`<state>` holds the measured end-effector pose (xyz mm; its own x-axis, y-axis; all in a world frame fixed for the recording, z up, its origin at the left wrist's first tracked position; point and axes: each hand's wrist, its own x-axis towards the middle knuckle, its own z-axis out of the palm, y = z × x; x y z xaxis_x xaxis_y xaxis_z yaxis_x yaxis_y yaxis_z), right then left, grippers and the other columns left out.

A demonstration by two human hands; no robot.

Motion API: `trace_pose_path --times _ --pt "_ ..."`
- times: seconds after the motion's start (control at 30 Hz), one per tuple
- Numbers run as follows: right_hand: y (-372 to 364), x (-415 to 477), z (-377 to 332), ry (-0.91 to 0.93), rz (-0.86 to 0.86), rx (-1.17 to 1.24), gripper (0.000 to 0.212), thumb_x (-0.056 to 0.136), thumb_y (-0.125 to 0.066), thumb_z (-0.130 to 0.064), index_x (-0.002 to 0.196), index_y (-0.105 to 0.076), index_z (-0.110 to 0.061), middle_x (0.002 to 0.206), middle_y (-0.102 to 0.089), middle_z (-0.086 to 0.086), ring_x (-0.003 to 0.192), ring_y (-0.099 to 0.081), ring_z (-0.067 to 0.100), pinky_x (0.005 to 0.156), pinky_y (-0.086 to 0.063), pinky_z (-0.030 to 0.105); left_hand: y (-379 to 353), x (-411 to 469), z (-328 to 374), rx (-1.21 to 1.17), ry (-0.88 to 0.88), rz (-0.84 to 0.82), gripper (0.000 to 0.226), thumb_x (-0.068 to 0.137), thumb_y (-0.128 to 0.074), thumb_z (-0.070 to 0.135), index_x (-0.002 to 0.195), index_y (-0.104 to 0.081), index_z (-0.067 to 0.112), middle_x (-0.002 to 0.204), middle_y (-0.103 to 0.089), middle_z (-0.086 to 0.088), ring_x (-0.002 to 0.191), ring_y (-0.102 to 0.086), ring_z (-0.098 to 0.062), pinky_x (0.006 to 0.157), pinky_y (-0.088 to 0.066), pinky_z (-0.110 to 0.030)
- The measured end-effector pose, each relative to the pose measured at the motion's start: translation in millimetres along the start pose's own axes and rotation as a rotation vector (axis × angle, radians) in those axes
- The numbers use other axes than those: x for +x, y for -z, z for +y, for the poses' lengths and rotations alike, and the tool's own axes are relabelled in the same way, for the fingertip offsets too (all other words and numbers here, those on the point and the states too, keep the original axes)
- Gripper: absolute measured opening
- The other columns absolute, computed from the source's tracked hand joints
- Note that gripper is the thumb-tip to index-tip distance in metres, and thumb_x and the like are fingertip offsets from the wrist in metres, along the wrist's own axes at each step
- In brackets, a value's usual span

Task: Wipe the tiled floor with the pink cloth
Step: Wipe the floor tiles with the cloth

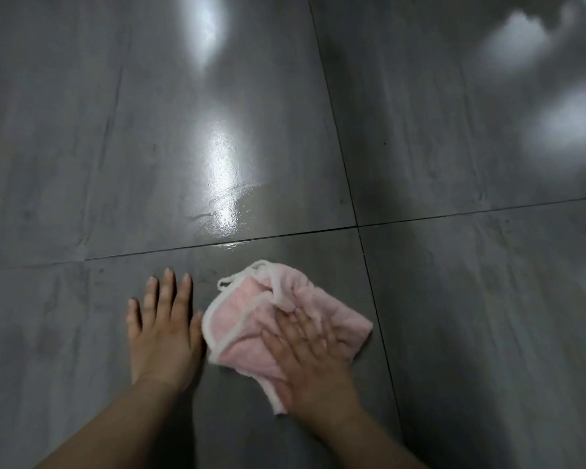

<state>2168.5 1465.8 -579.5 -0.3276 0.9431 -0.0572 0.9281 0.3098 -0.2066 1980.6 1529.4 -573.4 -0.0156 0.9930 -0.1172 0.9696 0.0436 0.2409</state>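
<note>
Flat and unclenched, my right grip (313, 353) presses down on the pink cloth (247, 319), fingers spread rather than curled round it. My left grip (164, 330) lies palm-down on the bare tiled floor (82, 147) just left of the cloth, fingers straight, holding nothing. The cloth sits bunched on the near tile, close to the grout line (149, 252) that runs left to right, and a white trim loop (230, 282) sticks out at its far edge.

As I judge it, with only a flat palm on top, the crumpled cloth may roll or slip out from under me on a hard push. A wet sheen (224, 201) glints on the far tile just past the grout line, and if my left grip slides onto it, my support could skid.

Blur smears my right grip, so I cannot tell how each finger lies. It hides the cloth's near part, and both forearms are cut off at the near edge.
</note>
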Motion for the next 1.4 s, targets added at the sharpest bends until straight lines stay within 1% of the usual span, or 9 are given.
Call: trace_pose_path --times 0.13,0.23,0.47,0.57,0.67,0.77,1.07,1.2,1.4 --pt "33.9 22.1 122.5 -0.086 -0.191 -0.118 0.067 0.092 0.002 -0.059 0.148 -0.009 -0.024 0.152 -0.027 0.006 0.144 -0.008 0.026 0.113 -0.014 0.048 14.4 7.5 -20.5 0.008 -0.099 -0.059 0.063 0.087 -0.011 0.049 0.134 -0.038 0.017 0.141 -0.043 -0.010 0.135 -0.027 -0.020 0.108 -0.009 -0.032" --pt "66.2 33.2 179.6 -0.352 -0.293 -0.054 0.095 0.065 0.024 -0.079 0.139 0.009 -0.022 0.152 0.004 0.004 0.143 0.003 0.024 0.116 -0.001 0.041 20.7 12.1 -36.9 0.040 -0.224 -0.149 0.060 0.092 -0.004 0.051 0.130 -0.036 0.017 0.131 -0.054 -0.009 0.140 -0.003 -0.002 0.112 0.004 -0.020" --pt "53.4 127.9 111.1 -0.987 -0.001 0.083 0.063 0.098 -0.029 -0.038 0.147 0.005 -0.018 0.157 0.010 0.007 0.143 0.011 0.027 0.114 -0.003 0.053 13.2 17.2 -41.5 0.036 -0.259 -0.108 0.059 0.092 -0.005 0.049 0.129 -0.036 0.014 0.129 -0.055 -0.009 0.139 0.013 0.002 0.114 0.005 -0.027" --pt "38.5 183.0 53.8 -0.731 -0.060 0.071 0.067 0.098 -0.029 -0.042 0.147 0.008 -0.017 0.157 0.010 0.008 0.144 0.006 0.028 0.117 -0.003 0.048 11.1 15.6 -44.6 0.042 -0.266 -0.116 0.058 0.092 -0.007 0.048 0.129 -0.036 0.014 0.130 -0.053 -0.008 0.140 0.012 0.001 0.115 0.003 -0.029" --pt "15.7 198.7 -25.3 -0.124 0.041 0.001 0.056 0.081 -0.050 -0.046 0.127 -0.055 -0.015 0.130 -0.057 0.013 0.117 -0.055 0.030 0.103 -0.032 0.038 10.4 17.9 -45.9 0.031 -0.268 -0.120 0.057 0.093 -0.008 0.047 0.125 -0.040 0.013 0.126 -0.058 -0.011 0.142 0.002 -0.006 0.115 0.003 -0.029" --pt "22.3 192.1 -23.2 0.231 -0.152 0.077 0.052 0.073 -0.039 -0.043 0.113 -0.066 -0.023 0.121 -0.065 0.004 0.115 -0.057 0.025 0.099 -0.026 0.042 13.3 17.6 -45.4 0.017 -0.269 -0.105 0.058 0.092 -0.008 0.048 0.123 -0.041 0.012 0.124 -0.059 -0.012 0.141 -0.002 -0.008 0.115 0.002 -0.028" --pt "40.5 136.8 68.9 -0.904 0.047 0.043 0.065 0.095 -0.034 -0.033 0.148 -0.002 -0.014 0.157 0.000 0.010 0.144 -0.001 0.030 0.115 -0.011 0.052 17.1 17.4 -43.8 0.010 -0.262 -0.112 0.057 0.093 -0.007 0.048 0.122 -0.041 0.012 0.125 -0.059 -0.015 0.132 -0.025 -0.019 0.114 0.001 -0.028" --pt "-0.2 95.8 -41.9 -0.252 0.094 -0.055 0.058 0.081 -0.036 -0.038 0.133 -0.035 -0.014 0.135 -0.052 0.011 0.130 -0.030 0.034 0.106 -0.021 0.051 19.1 16.5 -44.1 0.049 -0.273 -0.122 0.052 0.093 -0.012 0.044 0.119 -0.042 0.009 0.117 -0.063 -0.019 0.117 -0.036 -0.025 0.114 0.003 -0.026" --pt "16.1 14.3 77.6 -0.129 0.041 -0.172 0.077 0.078 -0.041 -0.043 0.147 -0.011 -0.027 0.154 -0.014 0.000 0.143 0.002 0.020 0.112 -0.006 0.038 23.3 13.8 -39.9 0.046 -0.253 -0.135 0.060 0.093 -0.005 0.047 0.121 -0.042 0.010 0.124 -0.059 -0.018 0.121 -0.032 -0.022 0.113 0.008 -0.022"
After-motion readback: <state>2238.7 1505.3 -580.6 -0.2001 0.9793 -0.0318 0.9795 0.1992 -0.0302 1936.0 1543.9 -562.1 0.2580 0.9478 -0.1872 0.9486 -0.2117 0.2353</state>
